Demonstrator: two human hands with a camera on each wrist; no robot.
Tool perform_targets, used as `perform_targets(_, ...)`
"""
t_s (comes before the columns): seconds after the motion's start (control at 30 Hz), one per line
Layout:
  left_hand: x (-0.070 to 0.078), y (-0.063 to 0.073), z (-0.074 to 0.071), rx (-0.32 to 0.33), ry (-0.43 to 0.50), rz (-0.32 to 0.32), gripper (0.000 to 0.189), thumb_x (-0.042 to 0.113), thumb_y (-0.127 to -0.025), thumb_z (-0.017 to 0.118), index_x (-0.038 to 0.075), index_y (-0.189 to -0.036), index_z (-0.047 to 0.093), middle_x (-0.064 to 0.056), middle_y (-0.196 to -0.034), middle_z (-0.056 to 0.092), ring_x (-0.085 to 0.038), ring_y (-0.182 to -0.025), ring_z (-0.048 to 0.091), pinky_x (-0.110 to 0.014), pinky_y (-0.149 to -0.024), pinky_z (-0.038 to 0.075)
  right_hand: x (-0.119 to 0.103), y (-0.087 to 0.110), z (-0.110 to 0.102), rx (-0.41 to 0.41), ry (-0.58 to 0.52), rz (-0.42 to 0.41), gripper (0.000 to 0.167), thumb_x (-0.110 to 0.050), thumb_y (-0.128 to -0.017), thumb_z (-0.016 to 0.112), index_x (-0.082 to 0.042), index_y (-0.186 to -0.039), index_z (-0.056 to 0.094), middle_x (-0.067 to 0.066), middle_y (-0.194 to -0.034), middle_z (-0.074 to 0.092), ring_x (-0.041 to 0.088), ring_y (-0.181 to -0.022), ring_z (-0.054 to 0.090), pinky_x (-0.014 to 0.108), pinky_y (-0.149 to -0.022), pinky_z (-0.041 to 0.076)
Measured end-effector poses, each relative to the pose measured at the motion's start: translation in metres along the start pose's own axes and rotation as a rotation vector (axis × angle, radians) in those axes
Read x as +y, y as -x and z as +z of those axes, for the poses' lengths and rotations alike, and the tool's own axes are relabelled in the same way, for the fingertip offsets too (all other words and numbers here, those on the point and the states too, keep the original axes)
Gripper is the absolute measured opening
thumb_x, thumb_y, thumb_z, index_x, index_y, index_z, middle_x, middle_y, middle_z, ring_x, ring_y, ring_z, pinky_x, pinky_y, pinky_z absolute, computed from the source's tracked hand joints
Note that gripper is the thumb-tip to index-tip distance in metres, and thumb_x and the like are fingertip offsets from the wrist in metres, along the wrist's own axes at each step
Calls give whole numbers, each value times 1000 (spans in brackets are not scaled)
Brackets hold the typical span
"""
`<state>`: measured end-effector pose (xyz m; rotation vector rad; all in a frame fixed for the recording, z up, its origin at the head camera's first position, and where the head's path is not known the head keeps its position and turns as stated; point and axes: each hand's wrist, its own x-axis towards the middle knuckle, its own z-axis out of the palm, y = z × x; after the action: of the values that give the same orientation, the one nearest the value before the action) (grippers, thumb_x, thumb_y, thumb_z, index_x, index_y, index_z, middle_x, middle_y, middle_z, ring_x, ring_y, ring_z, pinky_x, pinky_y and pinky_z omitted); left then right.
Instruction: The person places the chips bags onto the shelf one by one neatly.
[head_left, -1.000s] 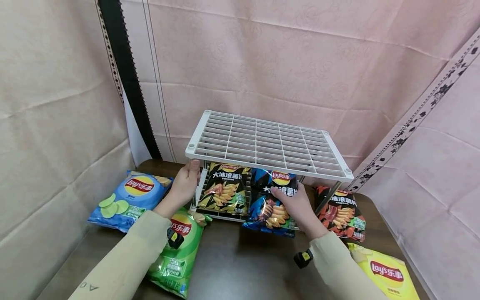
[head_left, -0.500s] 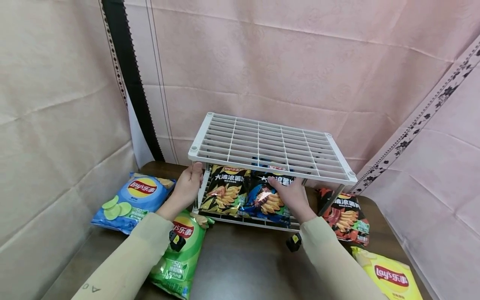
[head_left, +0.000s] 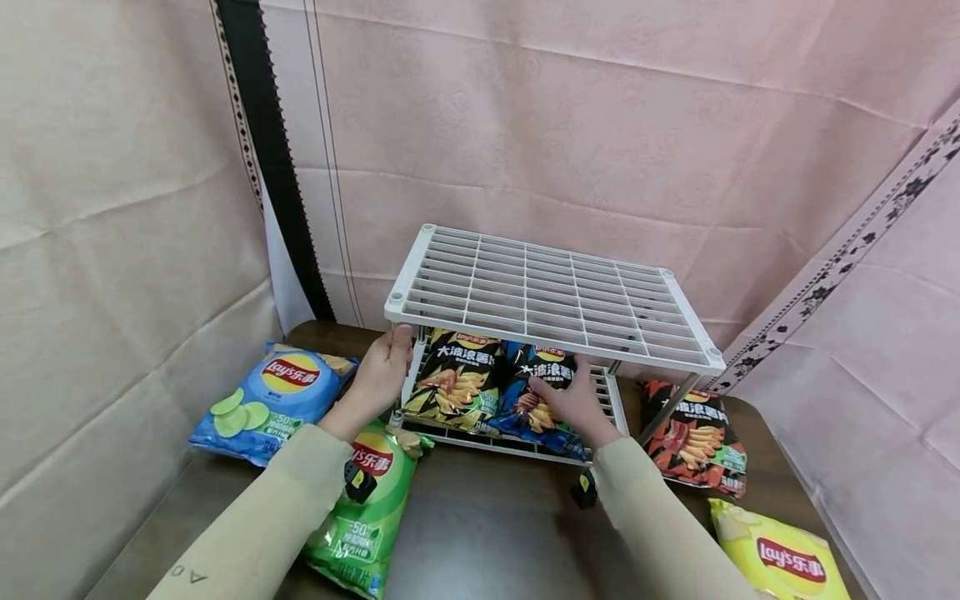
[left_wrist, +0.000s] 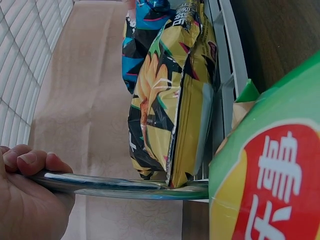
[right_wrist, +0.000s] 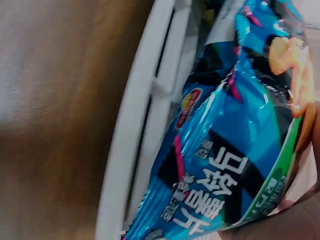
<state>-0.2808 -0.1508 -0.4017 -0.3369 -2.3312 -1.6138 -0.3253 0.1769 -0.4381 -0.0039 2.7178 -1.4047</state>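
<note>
A white two-tier rack (head_left: 555, 339) stands on the table. My left hand (head_left: 381, 373) grips its front left metal post (left_wrist: 125, 186), just under the top shelf. On the lower shelf a gold-and-black Lay's chip bag (head_left: 456, 385) leans back at the left. Right beside it stands a blue-and-black chip bag (head_left: 522, 417). My right hand (head_left: 579, 402) holds that blue-and-black bag by its right side, thumb across the front. In the right wrist view its lower end lies near the shelf's white front edge (right_wrist: 125, 135).
A light blue chip bag (head_left: 281, 396) and a green one (head_left: 363, 508) lie left of the rack. To the right are a red-and-black bag (head_left: 693, 437) and a yellow one (head_left: 783, 550). Pink cloth (head_left: 525, 125) hangs behind.
My right hand has moved the blue-and-black bag back and left onto the lower shelf, up against the gold-and-black bag. The left hand keeps its hold on the post.
</note>
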Motion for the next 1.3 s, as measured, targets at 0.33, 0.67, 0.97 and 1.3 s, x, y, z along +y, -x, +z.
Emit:
perform_targets(0.33,0,1,-2,-4,0,-21,56,43,-106,20,2,-76,44,-7,-61,39,-21,-47,34,-35,-45,31,-1,6,14,-8,120,43,116,-71,-79,62,-21,-154,-13,34,-152,-11,56,-137,11,66,-101,29)
perform_targets(0.67,1,-2,0,0,23,-2,54,32,-109,21,-4,-77,46,-6,-60,38,-19,-47,31,-34,-46,28,-1,2,25,50,141,43,115,-70,-79,63,-17,-155,-6,34,-152,-2,54,-135,18,65,-101,30)
perform_targets(0.97,3,-1,-1,14,6,14,60,44,-106,21,-2,-75,45,-8,-60,39,-23,-47,34,-34,-45,30,8,-3,30,64,133,-6,114,-70,-79,62,-19,-155,-6,34,-152,-1,53,-135,20,64,-101,31)
perform_targets(1.3,2,0,0,14,15,8,56,43,-106,21,4,-73,43,-8,-60,39,-24,-48,34,-34,-46,30,10,0,26,13,139,32,113,-76,-79,58,-21,-155,-5,29,-154,-1,51,-135,23,63,-101,32)
